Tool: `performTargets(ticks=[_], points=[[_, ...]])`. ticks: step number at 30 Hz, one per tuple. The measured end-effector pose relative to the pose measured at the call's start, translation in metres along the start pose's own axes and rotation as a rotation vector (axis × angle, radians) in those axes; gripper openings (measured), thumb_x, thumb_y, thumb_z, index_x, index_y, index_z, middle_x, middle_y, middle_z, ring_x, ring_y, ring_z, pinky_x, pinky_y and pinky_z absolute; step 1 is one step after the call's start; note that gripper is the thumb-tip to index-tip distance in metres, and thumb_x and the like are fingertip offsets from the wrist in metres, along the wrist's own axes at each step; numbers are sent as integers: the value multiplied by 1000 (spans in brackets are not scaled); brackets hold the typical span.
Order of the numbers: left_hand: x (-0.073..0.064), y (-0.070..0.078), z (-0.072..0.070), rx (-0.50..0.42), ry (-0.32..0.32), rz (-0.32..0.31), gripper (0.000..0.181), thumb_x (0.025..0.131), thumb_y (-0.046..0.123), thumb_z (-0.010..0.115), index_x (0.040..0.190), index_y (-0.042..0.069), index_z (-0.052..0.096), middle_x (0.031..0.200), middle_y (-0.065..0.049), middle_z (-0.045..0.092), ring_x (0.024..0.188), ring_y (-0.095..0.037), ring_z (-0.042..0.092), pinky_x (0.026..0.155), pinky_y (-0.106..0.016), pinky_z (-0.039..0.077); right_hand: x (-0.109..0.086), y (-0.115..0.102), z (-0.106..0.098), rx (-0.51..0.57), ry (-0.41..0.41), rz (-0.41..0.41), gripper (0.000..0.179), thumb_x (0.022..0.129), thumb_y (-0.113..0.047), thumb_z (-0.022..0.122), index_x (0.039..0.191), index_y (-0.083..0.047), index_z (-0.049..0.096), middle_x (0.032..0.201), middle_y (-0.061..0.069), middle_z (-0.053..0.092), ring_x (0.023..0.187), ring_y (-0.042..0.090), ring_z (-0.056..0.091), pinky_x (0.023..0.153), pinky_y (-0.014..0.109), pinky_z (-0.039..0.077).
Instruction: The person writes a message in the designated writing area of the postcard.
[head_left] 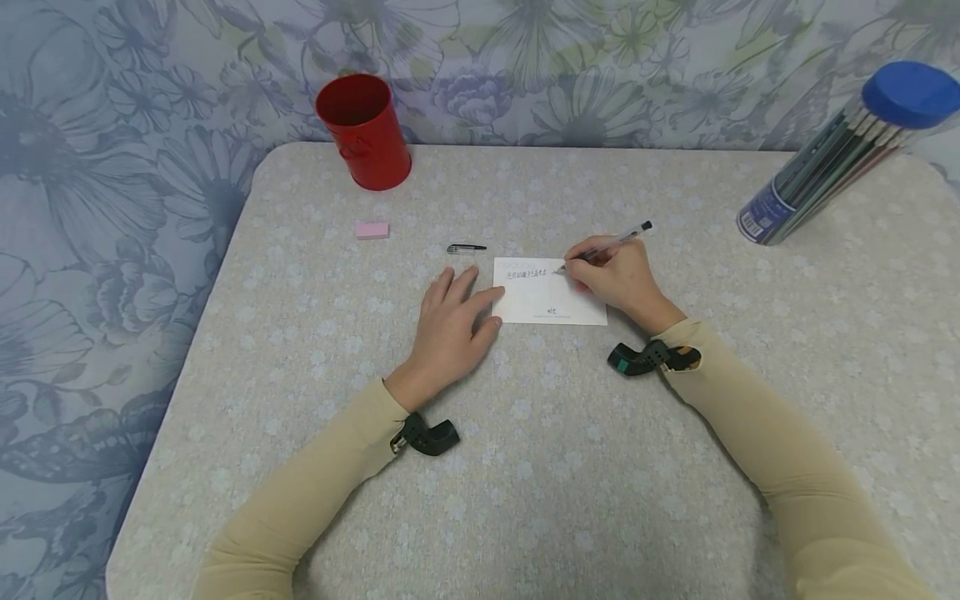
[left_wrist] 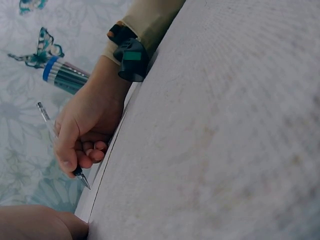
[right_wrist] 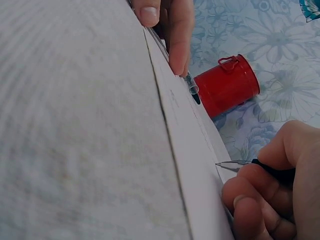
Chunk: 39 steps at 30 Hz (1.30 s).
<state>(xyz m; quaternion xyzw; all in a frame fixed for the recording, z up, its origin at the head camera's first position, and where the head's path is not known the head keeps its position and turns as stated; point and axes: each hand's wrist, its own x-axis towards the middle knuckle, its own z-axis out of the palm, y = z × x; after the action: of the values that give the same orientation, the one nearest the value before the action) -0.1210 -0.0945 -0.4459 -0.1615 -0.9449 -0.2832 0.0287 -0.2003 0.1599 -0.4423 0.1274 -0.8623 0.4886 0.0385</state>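
A white card lies on the table with a line of handwriting near its top and a small mark near its bottom edge. My right hand pinches a clear-barrelled pen with a black end, its tip at the end of the written line. In the right wrist view the metal pen tip meets the card. My left hand rests on the table with fingers spread, index finger and thumb at the card's left edge. Just beyond its fingertips lies a black-and-clear pen cap.
A pink eraser-like block lies left of the cap. Behind it stands a red metal bucket. At the back right, a clear tube of pencils has a blue lid. Floral-patterned wall covering runs along the table's back edge.
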Motion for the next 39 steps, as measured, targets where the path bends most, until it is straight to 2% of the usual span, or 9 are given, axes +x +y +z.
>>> performTargets(ticks=[13,18,26,39], points=[[0,1,0,-6,0,8,39,98,20,63,136,10,66,157,-24,43,151,-53,26,122,-69,18,-1,0,-1,-5,-12,4,13,86,-6,67,88,-3,80,61,7,69,45,7,54,45,19,40],[0,2,-1,-8,1,8,40,98,20,63,136,10,66,158,-24,43,151,-53,25,122,-69,17,0,1,-1,-20,2,-3,14,86,-6,66,87,-3,80,64,10,71,45,6,53,46,18,40],[-1,2,-1,-10,-3,5,40,98,20,63,136,10,66,157,-25,43,151,-54,25,122,-69,18,0,3,0,-13,60,24,17,86,-9,64,83,-4,80,56,7,67,44,7,54,45,19,38],[0,1,-2,-6,-1,6,40,98,20,63,136,10,66,157,-24,43,151,-53,25,122,-69,18,1,1,0,8,52,18,15,86,-8,65,84,-3,80,59,8,69,44,8,54,45,19,38]])
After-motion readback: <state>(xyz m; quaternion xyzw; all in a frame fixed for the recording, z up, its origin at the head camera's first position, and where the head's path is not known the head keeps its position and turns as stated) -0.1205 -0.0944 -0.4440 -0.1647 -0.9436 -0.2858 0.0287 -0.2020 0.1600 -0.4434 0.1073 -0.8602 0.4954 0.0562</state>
